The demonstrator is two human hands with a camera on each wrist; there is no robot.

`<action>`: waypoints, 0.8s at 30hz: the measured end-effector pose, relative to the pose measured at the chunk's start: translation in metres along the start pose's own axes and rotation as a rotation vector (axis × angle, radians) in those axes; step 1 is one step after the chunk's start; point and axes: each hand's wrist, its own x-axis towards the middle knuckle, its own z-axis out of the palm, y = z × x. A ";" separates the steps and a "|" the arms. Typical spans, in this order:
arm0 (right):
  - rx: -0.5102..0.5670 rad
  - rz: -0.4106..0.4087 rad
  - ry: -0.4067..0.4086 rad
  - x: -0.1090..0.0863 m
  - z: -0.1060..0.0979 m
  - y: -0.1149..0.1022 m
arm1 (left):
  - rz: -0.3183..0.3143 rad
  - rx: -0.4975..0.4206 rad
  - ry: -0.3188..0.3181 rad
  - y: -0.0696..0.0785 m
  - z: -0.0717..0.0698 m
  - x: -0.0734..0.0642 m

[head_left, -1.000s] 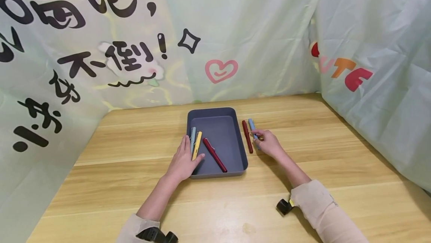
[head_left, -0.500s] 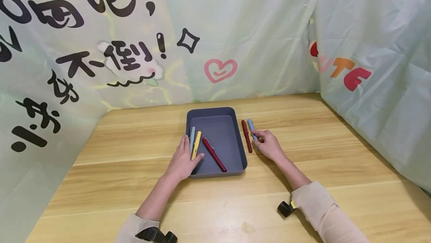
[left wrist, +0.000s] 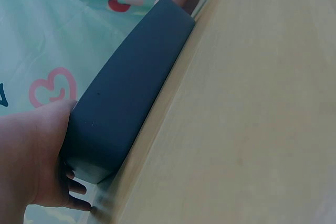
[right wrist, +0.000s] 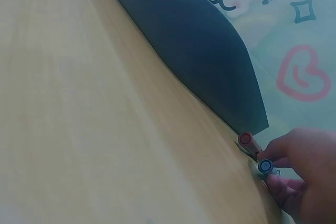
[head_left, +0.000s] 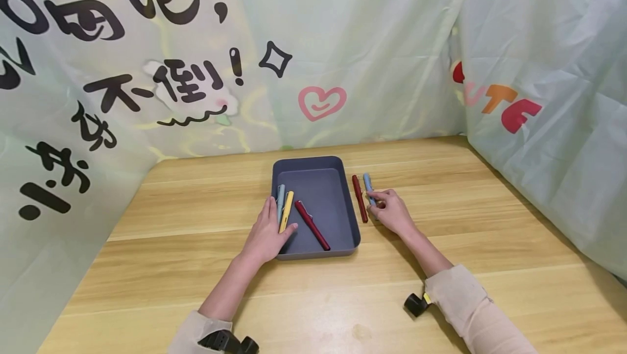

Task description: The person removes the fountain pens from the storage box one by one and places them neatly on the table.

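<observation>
The head view let you see into the tray (head_left: 325,188), where a pale blue pen (head_left: 281,200) and a yellow pen (head_left: 287,207) lay near the left wall and a dark red pen (head_left: 312,226) lay slanted nearer the middle. Neither wrist view showed you those three, since the tray's walls hid its inside. The left wrist view gave you the outside of the tray's near wall instead, with fingertips of your left hand (head_left: 264,237) showing just past its left corner. The right wrist view showed you the round near ends of a blue pen (head_left: 367,181) and a second red pen (head_left: 360,199), both right of the tray; in the head view, your right hand (head_left: 391,213) largely covered that end of the blue pen.

The blue pen sat in a narrow pinch between your right thumb and fingers, its far end sticking out beyond them. You could not tell whether it touched the table (head_left: 196,196). The second red pen lay between the tray and the blue pen, outside your pinch. Your left hand was spread wide, its fingers fairly straight along the tray's left wall and its thumb reaching over the inside, near the yellow pen.
</observation>
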 end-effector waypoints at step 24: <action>0.046 -0.007 0.047 -0.001 0.003 0.003 | 0.003 -0.004 0.005 -0.001 0.002 0.001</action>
